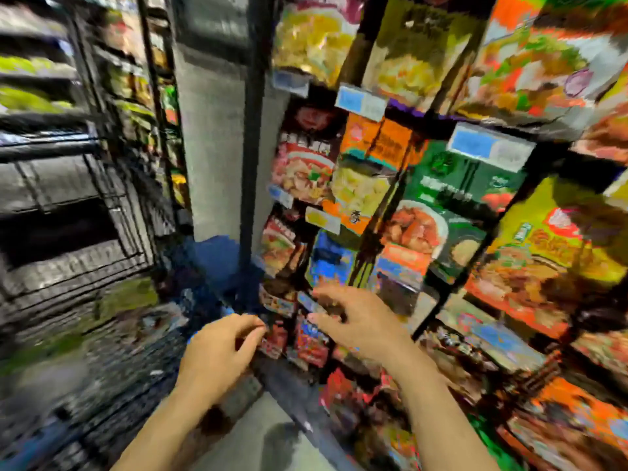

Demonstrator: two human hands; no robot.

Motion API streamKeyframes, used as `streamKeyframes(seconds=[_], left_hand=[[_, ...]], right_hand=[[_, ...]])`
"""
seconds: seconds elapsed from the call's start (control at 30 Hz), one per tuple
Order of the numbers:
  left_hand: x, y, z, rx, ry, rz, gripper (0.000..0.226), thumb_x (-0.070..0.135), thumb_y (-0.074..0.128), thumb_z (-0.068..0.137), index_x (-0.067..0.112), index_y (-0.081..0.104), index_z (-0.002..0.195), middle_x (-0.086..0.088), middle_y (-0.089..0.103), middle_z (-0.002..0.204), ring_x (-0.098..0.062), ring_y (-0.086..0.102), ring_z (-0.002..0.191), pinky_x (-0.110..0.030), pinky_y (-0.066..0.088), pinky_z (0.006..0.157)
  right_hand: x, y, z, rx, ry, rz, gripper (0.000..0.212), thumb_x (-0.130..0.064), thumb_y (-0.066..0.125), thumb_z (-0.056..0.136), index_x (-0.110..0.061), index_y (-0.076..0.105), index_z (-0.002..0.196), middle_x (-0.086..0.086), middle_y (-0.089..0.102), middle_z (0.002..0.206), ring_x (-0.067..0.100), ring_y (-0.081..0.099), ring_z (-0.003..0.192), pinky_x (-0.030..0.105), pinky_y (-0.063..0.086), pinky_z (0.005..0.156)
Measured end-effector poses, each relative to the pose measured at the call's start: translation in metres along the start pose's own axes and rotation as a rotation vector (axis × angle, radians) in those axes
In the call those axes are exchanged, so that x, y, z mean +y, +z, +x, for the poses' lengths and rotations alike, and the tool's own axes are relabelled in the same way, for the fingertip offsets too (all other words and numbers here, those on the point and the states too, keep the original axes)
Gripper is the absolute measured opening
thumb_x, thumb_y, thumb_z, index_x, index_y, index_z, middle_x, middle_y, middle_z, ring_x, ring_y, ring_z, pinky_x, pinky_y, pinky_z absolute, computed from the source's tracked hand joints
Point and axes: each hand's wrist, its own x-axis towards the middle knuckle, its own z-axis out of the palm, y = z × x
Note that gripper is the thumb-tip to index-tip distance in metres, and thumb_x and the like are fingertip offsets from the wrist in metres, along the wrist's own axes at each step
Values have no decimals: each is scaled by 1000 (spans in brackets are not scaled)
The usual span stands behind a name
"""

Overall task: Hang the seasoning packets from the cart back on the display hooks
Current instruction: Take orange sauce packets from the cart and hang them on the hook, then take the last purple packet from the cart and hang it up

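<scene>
— how much room have the hands got?
— little. glossy seasoning packets (418, 229) hang in crowded overlapping rows just beyond the fingers; a dark upright rack post (249, 158) edges them on the left.
— and the fingers?
— left hand (217, 355) loosely curled near a small red packet (277, 338); too blurred to tell if it pinches. right hand (356, 317) spread, fingers relaxed, holding nothing.
— below?
— a strip of pale smooth floor (268, 433) between the forearms.

Heavy blur. Both hands, left hand (221, 348) and right hand (353, 321), at hanging seasoning packets (307, 338), fingers curled; grip unclear.
</scene>
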Motion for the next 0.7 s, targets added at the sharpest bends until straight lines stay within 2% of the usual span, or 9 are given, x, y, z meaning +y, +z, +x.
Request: streamKeyframes(seconds=[0.13, 0.23, 0.3, 0.43, 0.5, 0.53, 0.6, 0.7], left_hand=[[-98, -35, -40, 19, -341, 71, 27, 40, 55, 87, 21, 69, 101, 3, 68, 102, -21, 62, 98, -32, 47, 83], [-145, -58, -66, 54, -532, 143, 35, 39, 58, 86, 25, 61, 119, -1, 62, 116, -27, 59, 107, -39, 49, 90], [-167, -69, -79, 119, -586, 273, 43, 24, 69, 81, 23, 59, 123, -8, 59, 120, -32, 57, 106, -43, 48, 90], [-196, -82, -91, 244, -646, 425, 55, 14, 80, 68, 12, 61, 119, -18, 55, 122, -39, 54, 110, -47, 45, 91], [-216, -86, -89, 274, -684, 461, 50, 22, 74, 75, 9, 58, 120, -22, 52, 127, -43, 48, 117, -53, 41, 94], [-229, -89, -87, 280, -697, 482, 47, 29, 64, 81, 10, 56, 123, -22, 49, 132, -43, 44, 121, -55, 39, 96], [-254, -98, -78, 266, -758, 516, 53, 41, 44, 86, 12, 50, 130, -22, 41, 140, -42, 35, 129, -57, 34, 101], [-292, -103, -65, 225, -904, 525, 62, 46, 36, 87, 19, 36, 142, -17, 27, 151, -38, 22, 138, -57, 24, 106]], right_hand=[[-51, 96, 61, -356, -114, -48, 46, -52, 54, 85, -32, 52, 126, -4, 57, 130, 17, 52, 120, 36, 43, 97], [-82, 147, 93, -532, -183, -38, 47, -56, 51, 85, -32, 51, 124, -1, 59, 125, 20, 54, 116, 38, 45, 94], [-98, 170, 112, -604, -214, -34, 47, -54, 53, 86, -29, 52, 126, -1, 58, 127, 19, 53, 118, 35, 44, 96], [-122, 206, 154, -667, -199, 68, 44, -44, 59, 86, -26, 54, 127, -1, 59, 126, 14, 54, 111, 28, 41, 94], [-132, 226, 179, -712, -197, 133, 46, -41, 59, 87, -24, 52, 130, -3, 56, 130, 9, 52, 106, 25, 39, 93], [-136, 240, 192, -745, -190, 158, 48, -40, 57, 88, -24, 49, 132, -5, 54, 131, 8, 51, 106, 23, 38, 92], [-147, 269, 216, -820, -171, 187, 52, -41, 56, 89, -23, 44, 136, -6, 49, 137, 9, 48, 116, 22, 35, 96], [-161, 318, 250, -957, -97, 213, 60, -45, 57, 87, -28, 35, 140, -5, 41, 142, 16, 47, 122, 25, 39, 96]])
